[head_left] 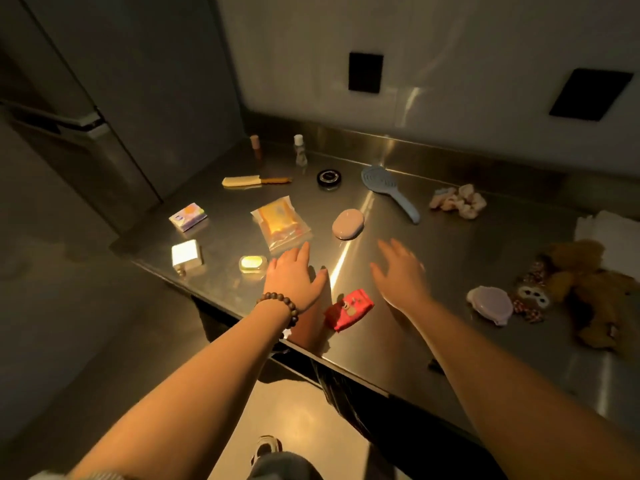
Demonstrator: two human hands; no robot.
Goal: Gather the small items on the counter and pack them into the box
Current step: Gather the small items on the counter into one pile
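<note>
While both hands hover spread and empty over the front edge of the steel counter (pixel 433 258), the left hand (pixel 294 275) with fingers wide and the right hand (pixel 401 271) blurred but open-palmed, nothing is held. No box is in view. The red packet (pixel 349 309) lies between the wrists at the front edge: probably light and crinkly, best pinched by its long sides. Near the left fingertips, the clear pouch (pixel 282 225) looks soft and slippery; the pink oval case (pixel 348 223) looks rigid and smooth.
</note>
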